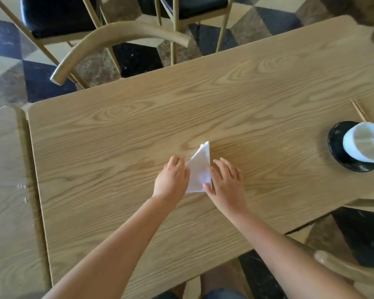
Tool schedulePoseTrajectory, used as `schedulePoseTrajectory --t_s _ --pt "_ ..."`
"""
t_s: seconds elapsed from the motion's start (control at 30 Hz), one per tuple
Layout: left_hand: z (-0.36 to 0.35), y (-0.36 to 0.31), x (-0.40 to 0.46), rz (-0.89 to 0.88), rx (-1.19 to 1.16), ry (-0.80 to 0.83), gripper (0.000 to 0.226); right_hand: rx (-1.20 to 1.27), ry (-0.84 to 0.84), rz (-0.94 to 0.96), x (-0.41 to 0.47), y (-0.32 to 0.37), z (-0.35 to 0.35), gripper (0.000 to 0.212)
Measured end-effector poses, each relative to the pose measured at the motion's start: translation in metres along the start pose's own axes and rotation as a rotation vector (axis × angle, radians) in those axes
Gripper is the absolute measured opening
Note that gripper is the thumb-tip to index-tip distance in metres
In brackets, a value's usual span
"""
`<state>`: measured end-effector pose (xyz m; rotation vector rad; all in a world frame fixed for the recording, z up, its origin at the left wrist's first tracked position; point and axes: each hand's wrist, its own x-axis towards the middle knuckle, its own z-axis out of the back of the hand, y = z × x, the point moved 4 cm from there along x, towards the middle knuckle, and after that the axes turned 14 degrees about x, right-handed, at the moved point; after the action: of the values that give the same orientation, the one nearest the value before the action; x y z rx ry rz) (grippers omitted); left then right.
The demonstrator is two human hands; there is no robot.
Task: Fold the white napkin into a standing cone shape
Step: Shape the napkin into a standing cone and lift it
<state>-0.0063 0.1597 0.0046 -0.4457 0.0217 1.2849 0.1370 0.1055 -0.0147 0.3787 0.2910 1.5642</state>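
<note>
From the head camera, the white paper napkin (200, 169), already folded into a narrow triangular cone form, lay near the middle of the light wood-grain table (138, 126), its tip pointing away from the person. The left hand (171, 180) rested against the napkin's left edge, fingers curled loosely, while the right hand (227, 182) lay on its right edge with fingers spread and the thumb at the lower corner; neither hand was clenched around it. Well apart at the right stood a white cup (365, 143) on a black round saucer (337, 147). A tan wooden chair (117, 37) stood beyond the table.
</note>
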Motion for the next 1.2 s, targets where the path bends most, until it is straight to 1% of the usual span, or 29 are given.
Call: schedulePoseTrajectory --t_s 0.07,0.17,0.23,0.3,0.33,0.4,0.47,0.53,0.6,0.67,0.73,0.77,0.8,0.87,0.97,1.1,1.2 --pt "-0.005 -0.001 0.009 0.080 -0.013 0.068 0.024 0.031 -0.059 -0.071 -0.010 0.006 0.000 0.043" --pt "-0.008 0.003 0.018 0.158 -0.127 0.150 0.030 0.103 -0.103 -0.128 -0.018 0.013 0.001 0.042" --pt "-0.008 0.006 0.023 0.208 -0.214 0.277 0.031 0.183 -0.101 -0.152 -0.022 0.016 0.002 0.045" --pt "-0.008 0.006 0.025 0.213 -0.232 0.406 0.022 0.263 -0.087 -0.183 -0.026 0.019 0.002 0.050" --pt "-0.007 0.006 0.025 0.220 -0.251 0.438 0.019 0.299 -0.077 -0.203 -0.027 0.019 0.002 0.052" --pt "-0.005 0.004 0.020 0.246 -0.298 0.460 0.015 0.361 -0.045 -0.245 -0.028 0.020 0.001 0.054" --pt "-0.005 0.003 0.015 0.265 -0.360 0.460 0.019 0.421 -0.005 -0.289 -0.029 0.021 0.001 0.052" --pt "-0.002 0.001 0.011 0.275 -0.431 0.457 0.020 0.539 0.025 -0.380 -0.028 0.021 0.002 0.048" --pt "0.002 -0.002 0.007 0.273 -0.511 0.467 0.015 0.687 -0.009 -0.502 -0.027 0.015 0.002 0.044" --pt "0.008 -0.004 0.004 0.267 -0.584 0.470 0.011 0.878 -0.011 -0.664 -0.027 0.008 0.003 0.044" --pt "0.013 -0.003 -0.002 0.285 -0.678 0.492 0.013 1.084 0.068 -0.785 -0.030 0.004 0.006 0.043" --pt "0.015 -0.002 -0.005 0.290 -0.743 0.521 0.017 1.173 0.114 -0.823 -0.032 0.003 0.007 0.037" --pt "0.016 -0.001 -0.008 0.286 -0.811 0.557 0.024 1.233 0.139 -0.838 -0.034 0.002 0.011 0.029" --pt "0.019 -0.001 -0.012 0.245 -0.912 0.633 0.034 1.298 0.117 -0.839 -0.037 -0.001 0.019 0.022" --pt "0.025 -0.003 -0.018 0.193 -0.912 0.700 0.035 1.344 0.055 -0.831 -0.039 -0.006 0.029 0.018" --pt "0.033 -0.008 -0.018 0.130 -0.851 0.697 0.036 1.410 0.011 -0.828 -0.040 -0.005 0.042 0.012" --pt "0.037 -0.019 -0.016 0.070 -0.806 0.656 0.034 1.451 -0.076 -0.854 -0.045 -0.006 0.050 0.010"
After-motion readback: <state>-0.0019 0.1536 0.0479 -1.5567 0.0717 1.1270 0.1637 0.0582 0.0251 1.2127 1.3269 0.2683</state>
